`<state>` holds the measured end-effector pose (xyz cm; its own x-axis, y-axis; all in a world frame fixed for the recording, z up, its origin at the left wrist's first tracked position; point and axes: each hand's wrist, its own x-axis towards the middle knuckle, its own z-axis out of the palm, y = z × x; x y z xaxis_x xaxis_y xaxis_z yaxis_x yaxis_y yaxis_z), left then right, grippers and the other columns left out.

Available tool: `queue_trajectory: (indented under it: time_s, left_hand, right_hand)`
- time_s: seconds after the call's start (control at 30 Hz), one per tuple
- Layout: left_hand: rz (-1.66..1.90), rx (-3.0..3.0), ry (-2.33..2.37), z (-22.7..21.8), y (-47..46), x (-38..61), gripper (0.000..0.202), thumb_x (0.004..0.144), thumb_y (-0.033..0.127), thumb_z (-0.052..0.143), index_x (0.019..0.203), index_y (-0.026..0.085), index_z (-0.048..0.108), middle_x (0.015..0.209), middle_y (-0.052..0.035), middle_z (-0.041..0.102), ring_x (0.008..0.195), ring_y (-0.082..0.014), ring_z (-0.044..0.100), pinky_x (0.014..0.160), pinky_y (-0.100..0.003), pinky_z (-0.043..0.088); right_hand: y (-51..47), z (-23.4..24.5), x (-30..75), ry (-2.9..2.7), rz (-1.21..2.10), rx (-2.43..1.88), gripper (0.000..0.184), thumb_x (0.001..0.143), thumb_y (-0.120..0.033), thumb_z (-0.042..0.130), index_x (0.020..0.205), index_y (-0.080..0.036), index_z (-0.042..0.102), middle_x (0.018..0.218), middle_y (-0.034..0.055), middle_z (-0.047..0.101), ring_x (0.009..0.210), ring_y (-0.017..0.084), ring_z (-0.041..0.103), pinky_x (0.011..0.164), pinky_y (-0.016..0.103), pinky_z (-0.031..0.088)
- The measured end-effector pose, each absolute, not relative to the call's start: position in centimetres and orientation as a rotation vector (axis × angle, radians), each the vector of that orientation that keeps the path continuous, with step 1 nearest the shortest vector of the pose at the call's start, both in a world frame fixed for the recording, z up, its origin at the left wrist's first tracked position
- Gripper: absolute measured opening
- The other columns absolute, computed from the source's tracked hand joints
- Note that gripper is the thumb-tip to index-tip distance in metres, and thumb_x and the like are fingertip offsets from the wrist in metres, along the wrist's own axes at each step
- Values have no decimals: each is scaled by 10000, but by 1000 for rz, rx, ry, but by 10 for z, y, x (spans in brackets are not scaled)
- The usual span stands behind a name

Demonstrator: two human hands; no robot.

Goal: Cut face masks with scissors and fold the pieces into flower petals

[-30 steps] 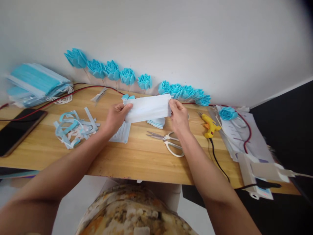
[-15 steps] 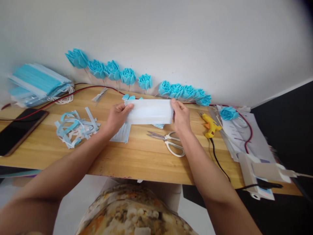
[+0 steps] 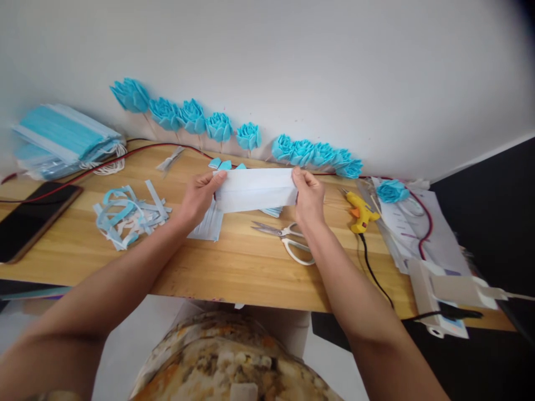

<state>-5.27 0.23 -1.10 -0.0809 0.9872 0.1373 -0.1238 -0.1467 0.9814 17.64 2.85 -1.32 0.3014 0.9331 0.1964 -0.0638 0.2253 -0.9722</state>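
Observation:
A pale face mask sheet (image 3: 256, 190), without ear loops that I can see, is stretched flat above the table between both hands. My left hand (image 3: 201, 196) pinches its left end, thumb on top. At the right end, my right hand (image 3: 308, 192) grips it the same way. Below my left hand lies another pleated mask piece (image 3: 209, 225). White-handled scissors (image 3: 288, 236) rest on the wood under my right forearm, blades pointing left. Small blue cut pieces (image 3: 225, 165) show behind the held sheet.
Blue flowers (image 3: 219, 127) line the wall. Stacked masks (image 3: 69, 136), a phone (image 3: 37, 220) and cut strips (image 3: 127, 214) lie left. On the right are a yellow glue gun (image 3: 360, 211), a loose blue flower (image 3: 392, 191), papers (image 3: 443, 228) and a power strip (image 3: 434, 301).
The sheet stays in both hands, now slightly tilted, with its lower right corner raised a little. The hands have barely moved.

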Motion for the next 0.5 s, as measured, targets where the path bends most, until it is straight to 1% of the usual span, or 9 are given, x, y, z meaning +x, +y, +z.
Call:
queue_trajectory:
  time_s: [0.1,0.17,0.23,0.27,0.3,0.4,0.43,0.5]
  left_hand:
    - [1465,1130,1036,-13,6,-56,346,794,527,748,742,187,715,637,-14,628,717,-181,603,599,-253,445]
    - [1487,1096,1035,-16,9,-59,352,804,551,731,803,199,734,662,-25,655,797,-213,644,626,-263,478]
    - [1504,1079,1035,-18,12,-61,367,811,567,718,830,201,739,690,-40,678,845,-236,663,637,-273,497]
    - [1516,1072,1034,-19,12,-62,373,813,570,715,833,198,738,706,-47,688,860,-244,668,643,-279,504]
    - [1526,1065,1032,-19,13,-62,376,815,568,714,832,193,735,723,-55,697,871,-251,673,650,-285,511]
    - [1540,1046,1020,-19,12,-61,382,818,560,719,814,178,723,760,-67,716,887,-256,682,681,-296,527]
    - [1526,1047,1004,-19,12,-60,386,821,561,717,818,175,721,776,-69,723,896,-254,684,698,-298,533]
    - [1494,1057,959,-19,11,-59,393,822,562,716,861,171,724,832,-70,741,922,-246,688,749,-304,545]
  right_hand:
    - [29,-9,177,-1033,1054,-1050,487,693,-693,744,751,-213,694,693,-20,665,703,153,630,599,253,489]
    - [28,-6,176,-1060,1196,-1007,587,718,-772,666,866,-210,745,783,16,728,764,181,681,599,268,530]
    - [27,-4,175,-1089,1289,-987,676,742,-830,578,917,-203,764,827,41,749,767,193,692,578,280,547]
    - [26,-5,174,-1104,1305,-992,685,742,-838,568,893,-201,767,813,45,746,738,188,682,561,282,545]
    - [26,-6,174,-1123,1297,-1006,661,732,-827,593,848,-200,764,779,40,735,697,178,662,546,280,539]
    - [26,-12,173,-1187,1183,-1057,508,680,-711,749,692,-203,720,639,-3,655,578,131,567,520,265,513]
    - [26,-13,173,-1199,1141,-1067,473,670,-670,782,661,-205,702,608,-16,626,556,119,542,518,259,507]
    - [27,-15,174,-1204,1091,-1070,448,678,-634,795,632,-204,677,580,-31,590,534,105,521,514,250,497]
